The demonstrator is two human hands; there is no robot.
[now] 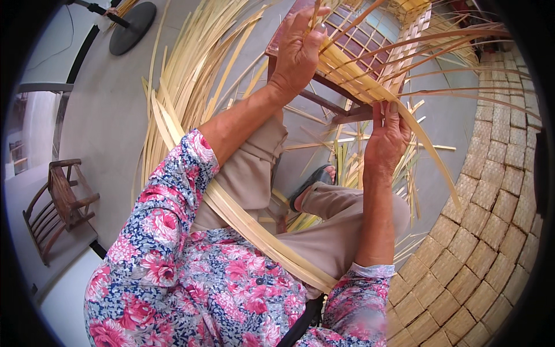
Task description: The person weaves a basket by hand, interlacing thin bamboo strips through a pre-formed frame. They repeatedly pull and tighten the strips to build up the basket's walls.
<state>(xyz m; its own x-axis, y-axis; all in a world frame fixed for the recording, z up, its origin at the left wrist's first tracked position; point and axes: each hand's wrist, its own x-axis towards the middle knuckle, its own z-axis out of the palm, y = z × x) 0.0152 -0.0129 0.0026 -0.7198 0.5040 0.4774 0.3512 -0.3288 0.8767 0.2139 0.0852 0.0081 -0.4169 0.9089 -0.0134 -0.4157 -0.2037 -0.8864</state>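
A partly woven basket [358,87] of flat bamboo strips rests on a small dark-red wooden stand [335,104] in front of me. Its base is an open lattice, and long loose strips fan out to the right. My left hand [298,58] is at its left edge, fingers and thumb closed on an upright bamboo strip [316,14]. At the near right corner, my right hand [387,136] pinches a long pale bamboo strip [425,139], whose free end hangs down to the right. The right fingertips are partly hidden under the woven edge.
A thick bundle of loose strips [196,63] lies on the left, and several strips [254,231] cross my lap. Strip scraps [352,156] litter the floor near my foot. Stacked woven pieces [485,220] line the right side. A wooden chair [72,196] stands far left, near a round black base [133,29].
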